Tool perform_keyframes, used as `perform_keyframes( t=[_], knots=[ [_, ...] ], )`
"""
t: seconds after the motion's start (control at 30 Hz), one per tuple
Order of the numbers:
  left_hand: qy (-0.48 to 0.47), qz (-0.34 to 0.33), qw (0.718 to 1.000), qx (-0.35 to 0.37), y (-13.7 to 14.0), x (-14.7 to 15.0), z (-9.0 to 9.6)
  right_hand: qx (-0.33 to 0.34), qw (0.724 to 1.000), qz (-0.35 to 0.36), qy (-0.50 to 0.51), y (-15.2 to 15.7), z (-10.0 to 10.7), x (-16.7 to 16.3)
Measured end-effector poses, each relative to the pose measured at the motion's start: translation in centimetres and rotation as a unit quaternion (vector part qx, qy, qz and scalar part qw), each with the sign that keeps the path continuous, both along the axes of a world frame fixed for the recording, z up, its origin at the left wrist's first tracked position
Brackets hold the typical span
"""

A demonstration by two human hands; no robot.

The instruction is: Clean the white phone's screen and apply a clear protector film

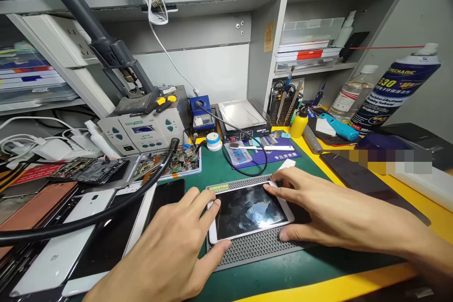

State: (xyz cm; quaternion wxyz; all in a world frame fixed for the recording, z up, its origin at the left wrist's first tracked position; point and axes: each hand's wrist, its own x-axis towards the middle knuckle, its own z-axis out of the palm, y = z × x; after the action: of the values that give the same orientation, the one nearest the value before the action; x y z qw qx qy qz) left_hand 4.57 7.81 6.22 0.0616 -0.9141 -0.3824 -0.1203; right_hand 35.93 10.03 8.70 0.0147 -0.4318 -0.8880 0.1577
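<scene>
A white smartphone (253, 212) lies screen up on a grey honeycomb-textured mat (247, 247), with smudges and glare on its dark screen. At its left end, my left hand (180, 236) is closed around the edge, fingertips at the upper corner and thumb near the lower one. My right hand (314, 207) spans the phone's right end. Its index fingertip touches the screen's upper right corner, and the thumb rests by the lower right corner. A small white piece (287, 165) sticks out behind the right fingers; I cannot make out what it is.
Several phones and phone backs (67, 240) lie at left, crossed by a thick black hose (106, 226). Behind are a hot-air station (145, 130), a tray of circuit boards (173, 163) and a heating plate (242, 118). A spray can (396, 89) and a clear bottle (354, 96) stand right.
</scene>
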Motion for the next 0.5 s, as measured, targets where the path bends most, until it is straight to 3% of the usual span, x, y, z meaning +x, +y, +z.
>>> perform_keyframes(
  t=[0.5],
  knots=[
    [-0.04, -0.056, 0.998, 0.014, 0.4, 0.3, 0.3, 0.139, 0.987, 0.076, -0.005, 0.0, -2.3, 0.2]
  ],
)
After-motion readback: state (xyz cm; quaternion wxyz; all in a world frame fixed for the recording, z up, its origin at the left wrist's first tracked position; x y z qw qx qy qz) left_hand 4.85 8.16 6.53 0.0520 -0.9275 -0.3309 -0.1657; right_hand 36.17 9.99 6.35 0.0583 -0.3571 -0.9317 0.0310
